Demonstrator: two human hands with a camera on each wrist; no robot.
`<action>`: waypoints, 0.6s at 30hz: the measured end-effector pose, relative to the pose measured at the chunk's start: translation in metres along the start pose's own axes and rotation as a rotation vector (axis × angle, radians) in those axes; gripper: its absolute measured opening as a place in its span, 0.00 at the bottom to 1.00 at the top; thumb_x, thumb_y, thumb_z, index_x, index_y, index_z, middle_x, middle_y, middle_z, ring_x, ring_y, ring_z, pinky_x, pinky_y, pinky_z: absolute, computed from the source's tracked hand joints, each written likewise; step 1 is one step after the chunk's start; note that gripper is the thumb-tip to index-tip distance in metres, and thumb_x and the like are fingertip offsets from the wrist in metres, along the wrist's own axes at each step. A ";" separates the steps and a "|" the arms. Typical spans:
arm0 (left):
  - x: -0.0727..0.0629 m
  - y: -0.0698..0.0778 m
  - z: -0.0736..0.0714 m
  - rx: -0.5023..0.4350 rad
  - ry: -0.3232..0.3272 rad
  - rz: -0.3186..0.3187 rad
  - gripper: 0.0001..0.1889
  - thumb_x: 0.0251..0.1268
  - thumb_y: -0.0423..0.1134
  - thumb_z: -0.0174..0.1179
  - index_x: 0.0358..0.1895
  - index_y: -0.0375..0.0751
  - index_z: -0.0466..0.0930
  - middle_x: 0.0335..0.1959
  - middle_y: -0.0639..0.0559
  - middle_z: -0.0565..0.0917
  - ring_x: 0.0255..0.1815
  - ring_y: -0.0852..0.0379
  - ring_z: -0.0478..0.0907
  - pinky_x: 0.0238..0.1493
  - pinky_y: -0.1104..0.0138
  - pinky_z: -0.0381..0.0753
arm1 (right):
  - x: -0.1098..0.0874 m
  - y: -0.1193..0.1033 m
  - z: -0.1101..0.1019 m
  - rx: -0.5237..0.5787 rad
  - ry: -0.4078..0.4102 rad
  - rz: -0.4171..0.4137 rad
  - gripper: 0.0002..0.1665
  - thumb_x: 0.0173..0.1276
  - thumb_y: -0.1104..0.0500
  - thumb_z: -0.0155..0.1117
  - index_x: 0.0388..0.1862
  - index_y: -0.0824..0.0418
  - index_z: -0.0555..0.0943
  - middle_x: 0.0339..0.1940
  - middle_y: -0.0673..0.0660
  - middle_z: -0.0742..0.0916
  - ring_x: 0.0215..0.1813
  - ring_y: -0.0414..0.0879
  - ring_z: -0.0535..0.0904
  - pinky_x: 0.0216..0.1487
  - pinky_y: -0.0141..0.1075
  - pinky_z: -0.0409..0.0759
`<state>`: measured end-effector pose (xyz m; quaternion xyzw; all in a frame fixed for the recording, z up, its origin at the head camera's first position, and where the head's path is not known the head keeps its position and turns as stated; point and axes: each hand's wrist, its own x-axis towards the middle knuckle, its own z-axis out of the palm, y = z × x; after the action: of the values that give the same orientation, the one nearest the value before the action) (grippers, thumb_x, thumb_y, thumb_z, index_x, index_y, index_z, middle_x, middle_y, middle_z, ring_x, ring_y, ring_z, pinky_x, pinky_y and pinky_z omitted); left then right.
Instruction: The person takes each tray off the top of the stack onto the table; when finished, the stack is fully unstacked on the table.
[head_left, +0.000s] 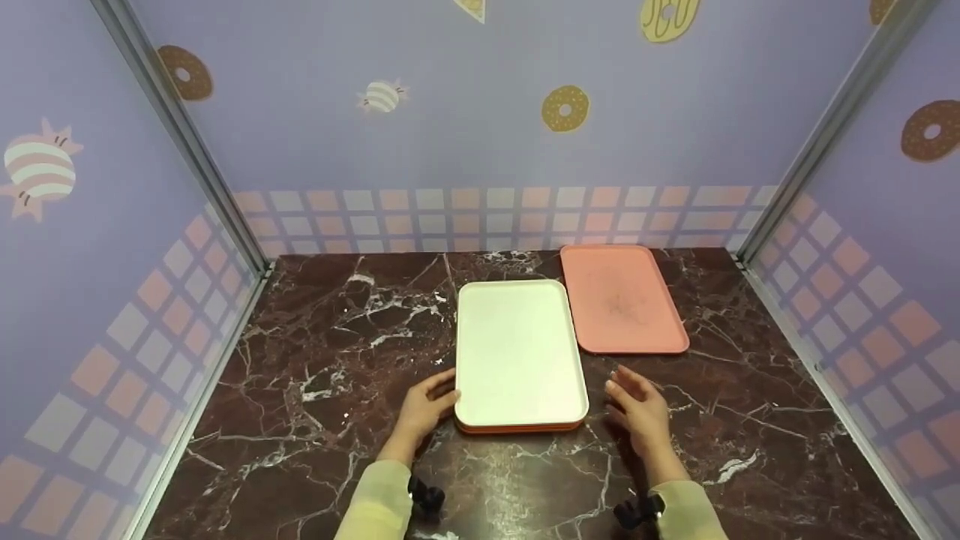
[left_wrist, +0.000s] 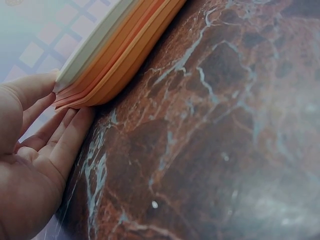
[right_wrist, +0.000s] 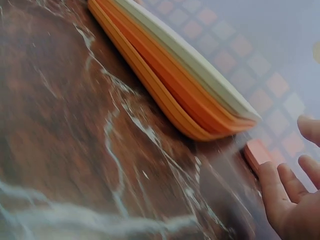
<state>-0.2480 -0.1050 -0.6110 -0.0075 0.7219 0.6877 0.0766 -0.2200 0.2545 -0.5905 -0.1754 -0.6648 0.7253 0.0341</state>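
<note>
A stack of trays (head_left: 521,352) lies on the dark marbled tabletop, the white one on top and orange ones beneath. My left hand (head_left: 426,409) touches the stack's near left side. In the left wrist view, its thumb meets the white tray's rim (left_wrist: 95,42), while the straight fingers (left_wrist: 72,135) lie against the lower trays' corner. My right hand (head_left: 641,412) hovers to the right of the stack, apart from it, fingers spread and nothing held. In the right wrist view, a thin gap shows above the lowest orange tray (right_wrist: 170,112).
A single pink tray (head_left: 622,300) lies at the back right, close beside the stack, with a dark smudge on its surface. Patterned walls (head_left: 480,150) close off the back and both sides of the tabletop (head_left: 315,360).
</note>
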 end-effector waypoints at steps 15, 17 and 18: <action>-0.001 0.000 -0.001 0.031 -0.003 0.006 0.27 0.72 0.33 0.64 0.72 0.30 0.72 0.68 0.28 0.76 0.67 0.36 0.79 0.58 0.56 0.88 | -0.015 0.006 0.033 -0.146 0.004 -0.063 0.29 0.67 0.66 0.71 0.66 0.74 0.77 0.61 0.75 0.82 0.48 0.40 0.82 0.41 0.28 0.85; -0.001 0.001 -0.001 0.026 -0.001 0.007 0.27 0.72 0.32 0.64 0.72 0.30 0.72 0.68 0.27 0.76 0.67 0.36 0.79 0.58 0.56 0.88 | -0.015 0.006 0.035 -0.181 0.004 -0.075 0.28 0.66 0.67 0.72 0.64 0.74 0.79 0.57 0.74 0.84 0.44 0.40 0.82 0.38 0.28 0.85; -0.001 0.001 0.000 0.025 -0.002 0.009 0.27 0.72 0.32 0.64 0.72 0.29 0.72 0.68 0.27 0.76 0.67 0.36 0.79 0.58 0.56 0.88 | -0.015 0.006 0.035 -0.193 0.002 -0.079 0.27 0.65 0.68 0.72 0.63 0.75 0.79 0.55 0.74 0.85 0.42 0.40 0.83 0.37 0.28 0.85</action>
<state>-0.2475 -0.1055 -0.6100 -0.0028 0.7302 0.6791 0.0743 -0.2154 0.2159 -0.5911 -0.1525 -0.7379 0.6559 0.0463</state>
